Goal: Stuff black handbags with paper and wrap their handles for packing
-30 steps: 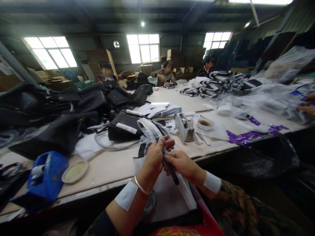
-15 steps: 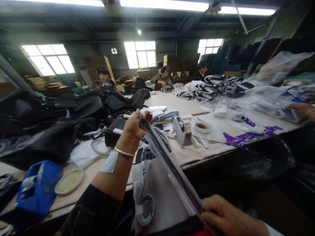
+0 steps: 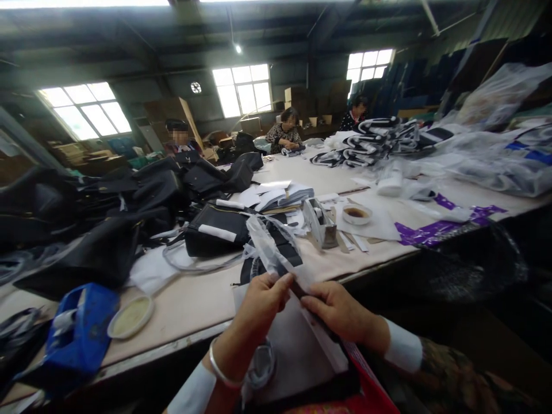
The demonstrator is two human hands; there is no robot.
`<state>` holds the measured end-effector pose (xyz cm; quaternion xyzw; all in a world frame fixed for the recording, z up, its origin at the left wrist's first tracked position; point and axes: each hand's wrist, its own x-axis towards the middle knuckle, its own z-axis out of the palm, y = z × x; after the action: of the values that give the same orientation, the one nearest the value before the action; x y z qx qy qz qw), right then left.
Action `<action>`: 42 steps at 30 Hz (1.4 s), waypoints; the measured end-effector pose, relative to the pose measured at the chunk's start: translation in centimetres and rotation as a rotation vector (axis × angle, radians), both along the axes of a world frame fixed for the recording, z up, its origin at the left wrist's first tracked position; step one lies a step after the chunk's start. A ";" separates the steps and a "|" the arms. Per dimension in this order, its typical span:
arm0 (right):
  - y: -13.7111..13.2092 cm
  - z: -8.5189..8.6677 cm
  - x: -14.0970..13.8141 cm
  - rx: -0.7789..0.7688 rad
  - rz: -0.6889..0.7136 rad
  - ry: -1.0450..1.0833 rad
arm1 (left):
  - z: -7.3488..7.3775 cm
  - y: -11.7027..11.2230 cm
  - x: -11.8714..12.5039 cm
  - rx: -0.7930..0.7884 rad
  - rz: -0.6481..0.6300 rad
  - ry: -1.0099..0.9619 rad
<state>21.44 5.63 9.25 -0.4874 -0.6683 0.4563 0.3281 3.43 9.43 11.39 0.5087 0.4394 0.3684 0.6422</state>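
My left hand (image 3: 261, 307) and my right hand (image 3: 338, 310) are close together at the table's near edge. Both pinch a black strap (image 3: 297, 287) wrapped in a clear plastic sleeve (image 3: 269, 247). The sleeve's loose end rises above my fingers. Below my hands lies a white fabric piece (image 3: 288, 351) with a coiled wrapped strap (image 3: 261, 365) on it. A black handbag (image 3: 218, 230) with a white paper band sits on the table just beyond.
A blue tape dispenser (image 3: 75, 336) and a shallow glue dish (image 3: 130, 316) stand at the left. Black bags (image 3: 107, 201) pile up behind. A metal tape dispenser (image 3: 321, 224), a small bowl (image 3: 356, 214) and purple tape (image 3: 431, 233) lie to the right. Three people sit at the far end.
My hands were stretched far apart along the strap half a second ago. They have come back together near the table edge, pinching the strap between them.
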 end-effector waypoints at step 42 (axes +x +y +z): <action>0.6 0.2 -1.3 0.199 -0.154 0.016 | -2.0 -2.5 -2.5 0.205 0.140 0.200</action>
<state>20.17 6.23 9.47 -0.4986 -0.6681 0.3652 0.4144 0.92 6.91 9.39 0.5738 0.4956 0.4030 0.5126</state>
